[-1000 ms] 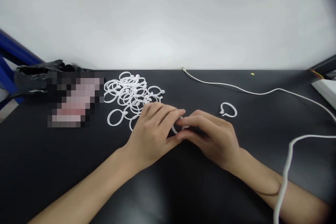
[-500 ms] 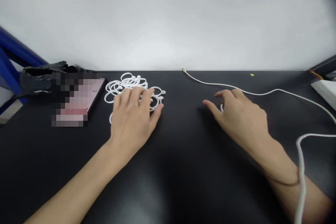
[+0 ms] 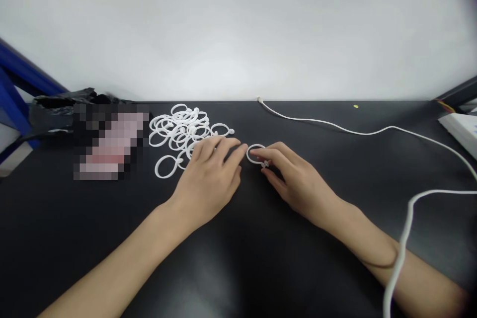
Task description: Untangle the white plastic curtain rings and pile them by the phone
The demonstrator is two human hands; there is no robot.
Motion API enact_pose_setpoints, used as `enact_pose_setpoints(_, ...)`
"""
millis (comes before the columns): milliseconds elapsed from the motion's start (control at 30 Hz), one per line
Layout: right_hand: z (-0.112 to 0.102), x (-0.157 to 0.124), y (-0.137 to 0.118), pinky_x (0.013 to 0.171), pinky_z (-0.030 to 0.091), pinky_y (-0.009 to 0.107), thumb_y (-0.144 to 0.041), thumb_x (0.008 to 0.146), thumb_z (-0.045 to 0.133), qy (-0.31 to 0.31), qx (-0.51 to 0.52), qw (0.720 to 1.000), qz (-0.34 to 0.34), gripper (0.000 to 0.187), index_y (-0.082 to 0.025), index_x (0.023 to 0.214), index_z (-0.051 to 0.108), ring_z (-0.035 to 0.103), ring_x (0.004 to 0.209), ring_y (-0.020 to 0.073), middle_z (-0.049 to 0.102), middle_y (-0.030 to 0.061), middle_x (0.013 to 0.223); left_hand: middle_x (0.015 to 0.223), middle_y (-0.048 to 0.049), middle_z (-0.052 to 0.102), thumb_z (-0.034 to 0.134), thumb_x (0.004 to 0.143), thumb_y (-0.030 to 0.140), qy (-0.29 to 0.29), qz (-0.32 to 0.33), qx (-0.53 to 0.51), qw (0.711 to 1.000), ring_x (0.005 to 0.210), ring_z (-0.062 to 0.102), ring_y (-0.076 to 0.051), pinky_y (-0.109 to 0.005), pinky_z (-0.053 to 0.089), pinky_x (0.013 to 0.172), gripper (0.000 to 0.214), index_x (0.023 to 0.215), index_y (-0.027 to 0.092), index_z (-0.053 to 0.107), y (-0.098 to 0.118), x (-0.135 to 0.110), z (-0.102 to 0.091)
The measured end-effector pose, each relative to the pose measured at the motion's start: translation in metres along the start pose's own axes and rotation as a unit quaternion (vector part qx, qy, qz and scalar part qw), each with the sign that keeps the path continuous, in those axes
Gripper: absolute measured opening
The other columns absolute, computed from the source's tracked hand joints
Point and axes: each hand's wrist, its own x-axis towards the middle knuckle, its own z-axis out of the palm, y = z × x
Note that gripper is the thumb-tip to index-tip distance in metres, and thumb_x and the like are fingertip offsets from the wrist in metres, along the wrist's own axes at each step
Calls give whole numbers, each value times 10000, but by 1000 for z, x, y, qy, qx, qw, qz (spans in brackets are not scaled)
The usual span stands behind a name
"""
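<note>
On the black table (image 3: 261,258), a single white plastic ring (image 3: 255,153) lies between my two hands. My right hand (image 3: 294,179) pinches the ring's clasp side with thumb and forefinger. My left hand (image 3: 212,174) rests flat with its fingers stretched out, and its fingertips just reach the ring's left edge. A pile of several white rings (image 3: 182,126) lies just beyond my left hand. One loose ring (image 3: 166,166) sits at the pile's near-left side.
A blurred flat object (image 3: 108,146) lies left of the pile, with black plastic (image 3: 63,98) behind it. A thin white cable (image 3: 354,131) crosses the table's back right. A thicker white cable (image 3: 406,223) runs over my right forearm. A white block (image 3: 460,126) sits at the right edge.
My hands had parted, the left to the pile and the right to the lone ring on the right. They are together again at the centre, and that right-hand spot is bare.
</note>
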Motion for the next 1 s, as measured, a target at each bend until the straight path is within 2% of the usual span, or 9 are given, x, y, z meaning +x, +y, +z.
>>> enact_pose_setpoints(167,0,-1,0,878,540,317,-61,903,532,10,3,1000,25,433,-183,1316,487,595,1000,179,552,82,1123,1165,-109,653,516,937,174,-21,23,-19,999,1129,520,-308,-479,441,972,224,1095,133,670,2,0,2)
enact_pose_setpoints(300,0,-2,2,864,542,361,-152,907,588,28,-23,998,59,289,-145,1195,570,587,987,214,578,104,1080,1083,-85,677,532,936,169,-11,25,-38,999,1083,529,-287,-463,444,954,150,963,142,676,3,1,4)
enact_pose_setpoints(400,-1,-1,2,840,531,389,-197,913,602,13,-44,997,58,171,-156,1078,616,573,937,229,630,91,1011,1030,-64,688,523,949,171,2,32,-58,998,1049,532,-262,-443,439,948,149,900,155,663,4,1,6)
enact_pose_setpoints(500,-2,0,2,809,527,366,-193,924,591,2,-30,998,55,86,-174,1002,622,584,897,212,665,63,956,1006,-49,690,519,956,174,15,38,-79,996,1028,538,-238,-420,431,946,146,890,166,648,6,1,6)
enact_pose_setpoints(633,-4,0,-4,764,542,301,-215,918,611,19,23,995,93,88,-192,1003,614,634,860,170,682,34,927,1064,-79,673,541,939,193,43,6,-94,995,1020,550,-238,-406,441,923,109,961,148,638,8,2,2)
enact_pose_setpoints(733,-5,0,-10,710,545,239,-226,911,624,31,59,992,105,107,-211,1015,609,653,800,126,688,5,914,1132,-107,668,565,932,256,46,-14,-80,996,1067,552,-267,-427,443,931,270,1160,118,611,7,2,1)
enact_pose_setpoints(800,-6,0,-13,694,540,210,-205,903,628,44,68,992,97,102,-212,1001,603,654,779,107,688,-10,900,1114,-97,689,574,932,306,34,-12,-75,997,1060,561,-272,-434,440,930,350,1226,116,593,5,1,1)
enact_pose_setpoints(1000,-6,0,-14,681,542,206,-193,905,613,66,81,992,77,118,-203,1022,597,650,748,101,681,-5,882,1024,-70,722,575,928,335,32,-3,-99,995,1013,584,-255,-429,418,940,336,1189,128,623,3,1,1)
